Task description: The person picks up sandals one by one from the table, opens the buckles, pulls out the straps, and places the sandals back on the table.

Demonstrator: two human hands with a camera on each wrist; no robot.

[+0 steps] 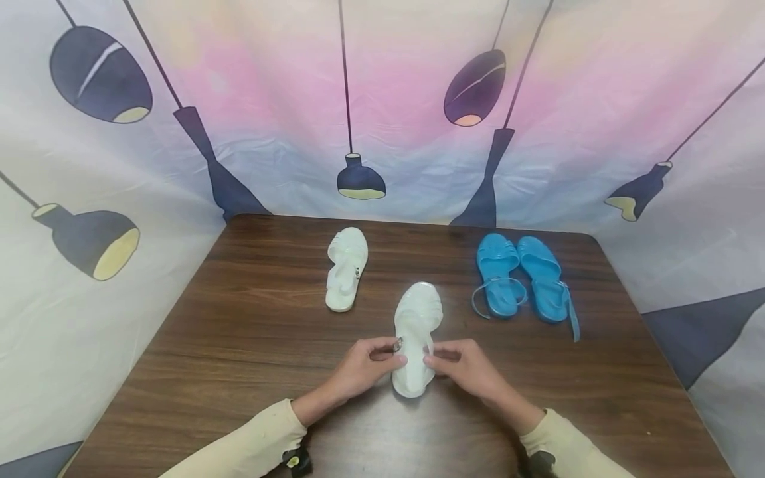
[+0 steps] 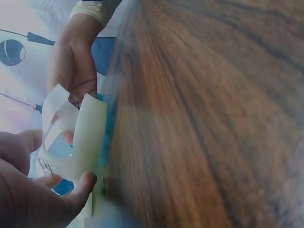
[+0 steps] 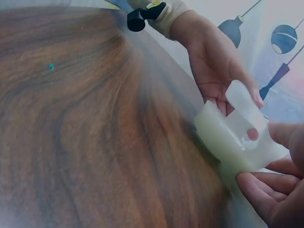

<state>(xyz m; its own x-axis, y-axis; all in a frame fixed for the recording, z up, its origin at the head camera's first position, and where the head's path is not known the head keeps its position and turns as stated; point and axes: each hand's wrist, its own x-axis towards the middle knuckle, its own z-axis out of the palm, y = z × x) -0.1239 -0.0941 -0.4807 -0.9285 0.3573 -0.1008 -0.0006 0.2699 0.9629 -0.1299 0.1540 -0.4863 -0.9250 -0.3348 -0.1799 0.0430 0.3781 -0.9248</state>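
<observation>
At the left of the table (image 1: 239,332), toward the back: 1 loose white sandal (image 1: 345,271), sole down, toe pointing away, apart from the hands. Next, nearer and to its right: left hand (image 1: 361,366), thumb and fingers curled in a pinch on the left side of the held white sandal, close to its metal buckle (image 1: 398,344). Centre: held white sandal (image 1: 414,328), toe away, sole down; whether it touches the tabletop cannot be told. Right of this: right hand (image 1: 469,368), likewise closed in a pinch, at the right side near the ankle strap. Handling note, by judgement: an even hold from the 2 sides should keep the sandal straight; light pressure suits the soft-looking plastic, and the strap is best guided without a twist or a hard pull. Far right, toward the back: 1 looped-strap blue sandal (image 1: 497,265) and 1 trailing-strap blue sandal (image 1: 542,279), close side by side, toes away.
</observation>
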